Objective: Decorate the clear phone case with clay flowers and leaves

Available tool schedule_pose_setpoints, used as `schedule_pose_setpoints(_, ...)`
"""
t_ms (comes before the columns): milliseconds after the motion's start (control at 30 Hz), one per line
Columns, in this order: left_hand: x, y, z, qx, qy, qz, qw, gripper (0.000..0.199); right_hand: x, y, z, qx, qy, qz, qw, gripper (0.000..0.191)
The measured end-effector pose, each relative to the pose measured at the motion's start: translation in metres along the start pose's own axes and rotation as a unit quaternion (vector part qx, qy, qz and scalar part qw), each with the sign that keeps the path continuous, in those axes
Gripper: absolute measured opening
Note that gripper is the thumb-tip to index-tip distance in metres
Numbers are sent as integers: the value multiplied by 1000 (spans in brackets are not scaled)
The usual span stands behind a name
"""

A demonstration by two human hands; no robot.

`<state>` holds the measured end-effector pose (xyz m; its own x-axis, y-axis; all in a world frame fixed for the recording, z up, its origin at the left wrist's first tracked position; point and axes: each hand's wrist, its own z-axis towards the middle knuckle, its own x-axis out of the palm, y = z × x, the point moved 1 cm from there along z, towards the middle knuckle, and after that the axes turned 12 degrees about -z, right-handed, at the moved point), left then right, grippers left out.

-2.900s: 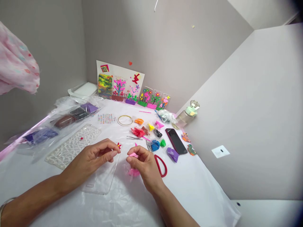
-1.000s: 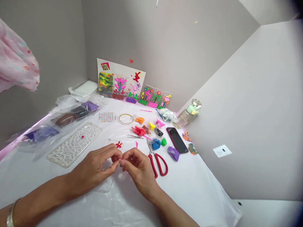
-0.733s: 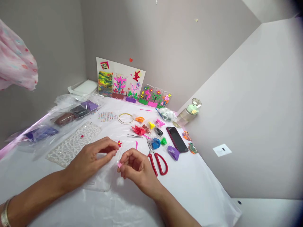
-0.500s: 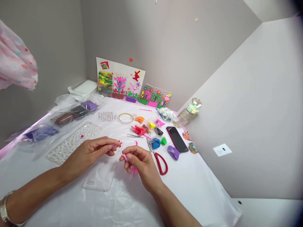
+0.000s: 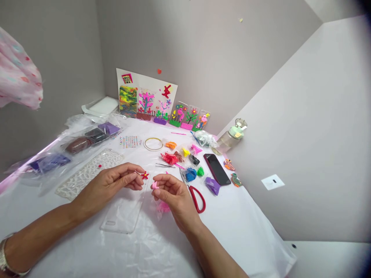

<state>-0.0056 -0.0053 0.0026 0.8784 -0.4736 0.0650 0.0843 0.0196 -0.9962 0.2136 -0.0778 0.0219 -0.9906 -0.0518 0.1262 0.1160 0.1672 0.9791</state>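
The right hand [image 5: 174, 200] pinches a pink clay bit [image 5: 155, 185], apart from the empty-looking left hand [image 5: 108, 183], which sits just beside a red clay flower [image 5: 144, 175], the only decoration showing on the clear phone case [image 5: 121, 216]

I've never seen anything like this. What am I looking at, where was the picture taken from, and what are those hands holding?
There's no machine here. This view comes from a camera worn on a person's head, looking forward and down, so these are that person's own bare hands. The right hand pinches a small piece of pink clay in its fingertips. The left hand is beside a small red flower; I can't tell if it holds anything. The plastic sheet on the table carries a clear phone case, red-handled scissors, packets of coloured clay and a phone.
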Motion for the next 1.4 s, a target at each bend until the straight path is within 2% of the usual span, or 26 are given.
schedule_pose_setpoints(67,0,-2,0,6,-5,-7,1000,39,0,0,0,3,-3,-2,1000,40)
schedule_pose_setpoints(233,-1,-8,0,-5,-7,64,998,36,-1,-1,-1,0,22,-25,999,29)
schedule_pose_setpoints(433,-10,-2,1,-16,-7,141,990,53,0,-1,1,16,39,28,999,45)
schedule_pose_setpoints(633,-14,0,5,33,0,173,984,40,-1,1,1,15,-2,13,1000,41)
schedule_pose_setpoints(800,-16,5,9,31,27,161,986,30,0,1,2,40,11,15,999,43)
schedule_pose_setpoints(900,-18,10,8,16,22,171,985,32,0,0,2,40,31,21,999,46)
schedule_pose_setpoints(1033,-20,13,8,36,19,211,977,43,-1,-1,1,37,44,8,998,48)
schedule_pose_setpoints(1233,-31,26,14,53,93,270,957,35,0,1,0,43,35,-5,998,39)
schedule_pose_setpoints(1400,-43,43,18,89,130,326,932,31,1,0,0,42,59,-5,997,31)
